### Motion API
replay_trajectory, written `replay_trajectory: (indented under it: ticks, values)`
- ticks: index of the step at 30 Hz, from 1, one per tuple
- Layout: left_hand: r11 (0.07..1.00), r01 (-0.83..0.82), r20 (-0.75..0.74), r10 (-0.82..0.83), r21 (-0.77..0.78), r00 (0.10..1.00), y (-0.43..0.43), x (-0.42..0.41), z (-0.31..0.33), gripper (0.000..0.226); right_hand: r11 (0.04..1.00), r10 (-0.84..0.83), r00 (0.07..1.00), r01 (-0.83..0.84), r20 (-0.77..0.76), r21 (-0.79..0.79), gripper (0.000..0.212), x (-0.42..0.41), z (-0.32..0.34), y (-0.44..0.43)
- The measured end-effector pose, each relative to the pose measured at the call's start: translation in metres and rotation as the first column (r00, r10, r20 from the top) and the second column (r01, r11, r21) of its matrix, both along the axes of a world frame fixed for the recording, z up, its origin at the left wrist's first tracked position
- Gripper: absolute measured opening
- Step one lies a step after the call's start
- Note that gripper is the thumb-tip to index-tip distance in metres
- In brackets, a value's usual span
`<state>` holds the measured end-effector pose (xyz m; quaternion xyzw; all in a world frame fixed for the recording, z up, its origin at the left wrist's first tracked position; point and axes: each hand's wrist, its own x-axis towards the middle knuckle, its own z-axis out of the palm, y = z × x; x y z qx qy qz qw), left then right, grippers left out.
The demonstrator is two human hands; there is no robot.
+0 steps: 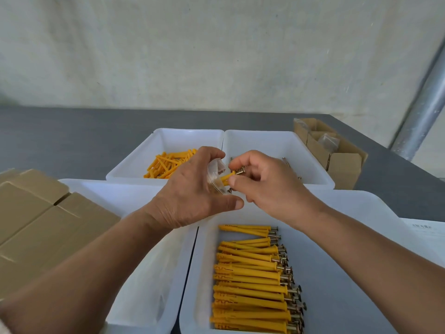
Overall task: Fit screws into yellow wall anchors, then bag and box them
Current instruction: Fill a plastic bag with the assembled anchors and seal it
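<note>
Yellow anchor [227, 177], likely light, stiff: pinched near its screw head [240, 171] by right hand [269, 186], tip in flimsy bag [215, 175] gripped by left hand [190, 191].

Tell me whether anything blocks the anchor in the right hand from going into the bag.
Nothing visible does. The right hand pinches the yellow anchor, whose tip is at or just inside the mouth of the clear bag held by the left hand.
</note>
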<state>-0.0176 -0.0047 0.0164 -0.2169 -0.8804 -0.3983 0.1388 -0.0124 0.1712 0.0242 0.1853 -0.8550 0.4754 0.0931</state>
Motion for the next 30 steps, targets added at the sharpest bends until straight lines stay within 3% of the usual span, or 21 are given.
replay_trajectory:
  ticks: [6, 9, 14, 17, 21, 26, 30]
  values:
    - [1.0, 0.018, -0.02, -0.018, -0.001, 1.0, 0.0, 0.0, 0.0, 0.09, 0.999, 0.043, 0.999, -0.043, -0.004, 0.016, 0.007, 0.004, 0.0, -0.006]
    - [1.0, 0.021, -0.016, -0.021, 0.007, 1.0, 0.0, -0.002, -0.001, 0.086, 0.994, 0.059, 0.998, -0.061, 0.02, 0.092, 0.023, 0.007, 0.002, -0.003]
    - [1.0, 0.007, 0.0, -0.007, 0.024, 1.0, -0.001, -0.002, -0.002, 0.087, 0.987, -0.08, 0.996, 0.085, -0.043, 0.135, 0.025, 0.001, 0.011, 0.006]
    - [1.0, 0.0, 0.003, 0.0, 0.019, 1.0, -0.001, -0.003, -0.002, 0.086, 0.941, -0.124, 0.985, 0.08, 0.117, 0.329, 0.023, 0.0, 0.015, 0.017]
    - [1.0, -0.004, 0.008, 0.004, 0.02, 1.0, -0.001, -0.003, -0.002, 0.088, 0.783, -0.059, 0.911, -0.211, 0.408, 0.586, 0.022, 0.005, 0.018, 0.03]
    - [1.0, -0.005, 0.004, 0.005, 0.012, 1.0, -0.001, -0.002, -0.001, 0.091, 0.629, -0.024, 0.769, -0.485, 0.638, 0.608, 0.029, 0.013, 0.017, 0.028]
    - [1.0, -0.008, 0.003, 0.008, 0.006, 1.0, 0.0, -0.001, 0.0, 0.092, 0.572, -0.059, 0.734, -0.531, 0.677, 0.625, 0.03, 0.014, 0.01, 0.024]
